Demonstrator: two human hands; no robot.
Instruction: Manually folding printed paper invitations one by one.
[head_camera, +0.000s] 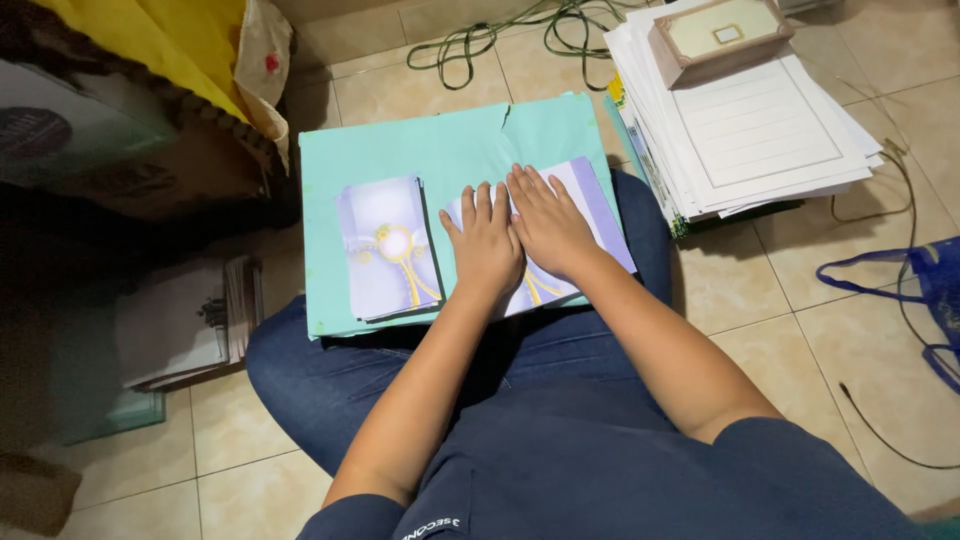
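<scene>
Head view. Person sits on the tiled floor (760, 290), a teal sheet (440, 150) across the lap as work surface. Left hand (485, 245) and right hand (550, 225) lie side by side, fingers stretched flat, gripping nothing, pressing the purple card (595, 195) at the sheet's right edge. Step in hand, I judge: flattening or creasing that card. Next move likely calls for lifting the palms and shifting it onto the card stack (385, 245) near the sheet's left edge. Count: two hands, one pressed card, one purple stack, one white paper pile (760, 130) beyond the sheet's far right corner, one small box (720, 35) atop it.
</scene>
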